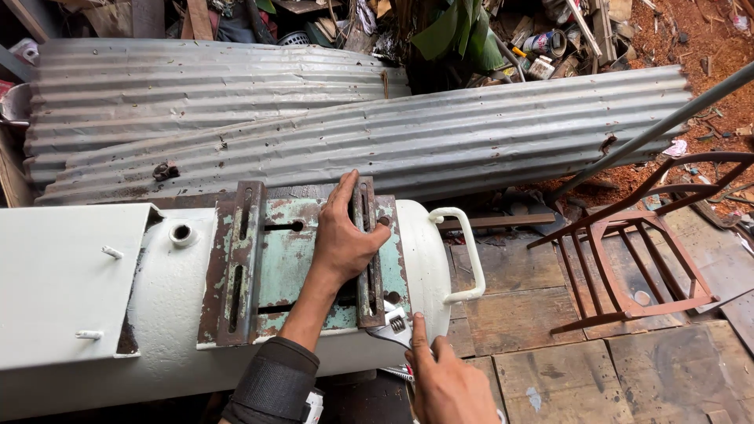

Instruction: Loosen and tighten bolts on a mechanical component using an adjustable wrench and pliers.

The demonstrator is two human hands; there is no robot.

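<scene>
The left hand (pixel 345 239) lies flat with fingers spread on the rusty green mounting plate (pixel 290 263) atop the white air tank (pixel 181 314), pressing one slotted steel rail (pixel 367 259). The right hand (pixel 448 385) pinches the handle of an adjustable wrench (pixel 395 323), its head at the plate's near right corner, beside the tank's white handle (pixel 465 255)

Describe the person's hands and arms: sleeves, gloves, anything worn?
Both hands are bare, no gloves. The left hand has a bare forearm ending in a dark grey-black sleeve or elbow wrap with a ribbed look. The right hand shows only to the wrist; no ring or watch is visible.
</scene>
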